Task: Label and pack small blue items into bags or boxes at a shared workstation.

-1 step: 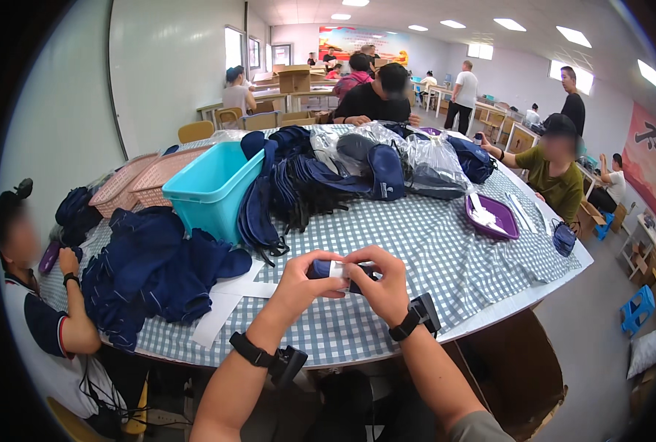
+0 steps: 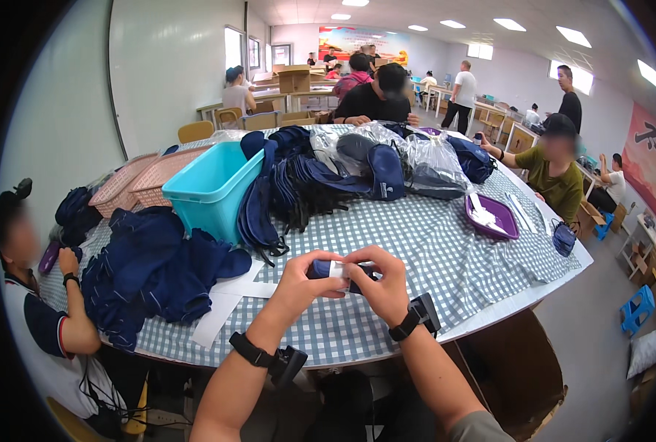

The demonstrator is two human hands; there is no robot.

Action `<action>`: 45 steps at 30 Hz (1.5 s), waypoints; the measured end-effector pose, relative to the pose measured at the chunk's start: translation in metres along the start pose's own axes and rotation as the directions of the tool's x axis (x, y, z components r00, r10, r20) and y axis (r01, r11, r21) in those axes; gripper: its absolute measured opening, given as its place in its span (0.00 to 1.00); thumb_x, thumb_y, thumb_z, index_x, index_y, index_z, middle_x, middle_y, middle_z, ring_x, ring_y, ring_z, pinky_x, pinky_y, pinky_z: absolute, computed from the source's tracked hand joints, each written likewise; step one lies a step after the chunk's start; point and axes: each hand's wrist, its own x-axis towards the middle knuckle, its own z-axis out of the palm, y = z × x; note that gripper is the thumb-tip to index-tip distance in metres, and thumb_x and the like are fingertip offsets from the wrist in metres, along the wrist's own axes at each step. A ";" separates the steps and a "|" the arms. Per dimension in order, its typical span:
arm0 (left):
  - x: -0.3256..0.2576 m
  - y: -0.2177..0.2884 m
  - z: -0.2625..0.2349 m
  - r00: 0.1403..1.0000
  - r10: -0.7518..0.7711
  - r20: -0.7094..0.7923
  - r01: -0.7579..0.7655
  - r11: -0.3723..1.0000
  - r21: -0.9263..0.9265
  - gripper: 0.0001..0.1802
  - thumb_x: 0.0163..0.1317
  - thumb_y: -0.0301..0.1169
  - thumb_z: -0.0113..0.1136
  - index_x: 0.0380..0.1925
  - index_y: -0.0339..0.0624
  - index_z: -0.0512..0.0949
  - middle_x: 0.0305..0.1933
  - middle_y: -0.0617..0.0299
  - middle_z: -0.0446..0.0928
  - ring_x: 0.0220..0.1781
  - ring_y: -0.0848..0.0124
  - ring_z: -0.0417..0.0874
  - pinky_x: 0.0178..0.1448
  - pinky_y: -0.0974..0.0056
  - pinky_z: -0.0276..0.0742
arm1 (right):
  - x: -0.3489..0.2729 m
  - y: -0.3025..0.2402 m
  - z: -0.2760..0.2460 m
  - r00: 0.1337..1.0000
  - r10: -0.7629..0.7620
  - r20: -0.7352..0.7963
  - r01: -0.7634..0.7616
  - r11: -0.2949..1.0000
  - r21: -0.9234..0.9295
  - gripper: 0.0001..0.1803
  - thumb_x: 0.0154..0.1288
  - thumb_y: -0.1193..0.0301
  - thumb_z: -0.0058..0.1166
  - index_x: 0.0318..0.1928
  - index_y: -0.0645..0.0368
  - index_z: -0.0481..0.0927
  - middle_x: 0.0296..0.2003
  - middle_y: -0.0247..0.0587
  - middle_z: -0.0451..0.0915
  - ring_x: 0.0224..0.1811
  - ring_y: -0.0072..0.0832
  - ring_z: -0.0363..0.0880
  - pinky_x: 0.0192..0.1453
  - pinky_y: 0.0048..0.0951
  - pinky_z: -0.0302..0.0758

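Observation:
Over the near edge of the table, my left hand [image 2: 303,278] and my right hand [image 2: 381,280] meet around a small navy fabric roll [image 2: 318,269] with a white paper band [image 2: 337,269] about its middle. My left fingers close on the roll's left end. My right thumb and fingers pinch the band and the right end, partly covering them. White paper strips [image 2: 225,306] lie on the cloth left of my hands. Beside them a heap of navy caps [image 2: 151,265] spreads toward the left edge.
A turquoise bin [image 2: 208,193] stands behind the heap, next to pink baskets [image 2: 167,177] and stacked navy caps [image 2: 298,184]. Clear plastic bags [image 2: 435,166] lie farther back. A purple tray [image 2: 492,217] holds white strips at the right. Co-workers sit left, right and across the checkered tablecloth [image 2: 416,258].

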 end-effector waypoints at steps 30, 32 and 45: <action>0.003 -0.010 0.004 0.997 0.078 -0.008 -0.076 0.984 0.160 0.41 0.47 0.24 0.76 0.62 0.35 0.68 0.49 0.51 0.81 0.47 0.70 0.84 0.52 0.67 0.82 | 0.000 0.003 -0.005 0.987 0.124 0.106 -0.114 0.989 -0.093 0.13 0.61 0.73 0.51 0.42 0.61 0.87 0.36 0.40 0.78 0.37 0.29 0.77 0.43 0.30 0.74; 0.001 -0.008 0.005 0.997 0.082 0.003 -0.081 0.975 0.207 0.41 0.46 0.25 0.77 0.62 0.36 0.69 0.49 0.51 0.82 0.47 0.71 0.84 0.53 0.67 0.80 | 0.000 0.001 -0.005 0.987 0.123 0.107 -0.113 0.990 -0.089 0.13 0.61 0.74 0.50 0.42 0.61 0.87 0.35 0.40 0.78 0.35 0.28 0.76 0.41 0.30 0.73; 0.002 -0.008 0.006 0.986 0.161 0.029 -0.163 0.949 0.271 0.37 0.46 0.26 0.77 0.58 0.37 0.73 0.46 0.53 0.84 0.48 0.72 0.84 0.54 0.68 0.79 | 0.002 0.007 -0.003 0.997 0.008 0.075 -0.001 0.996 -0.085 0.08 0.63 0.76 0.56 0.40 0.60 0.87 0.36 0.39 0.81 0.39 0.28 0.79 0.47 0.29 0.76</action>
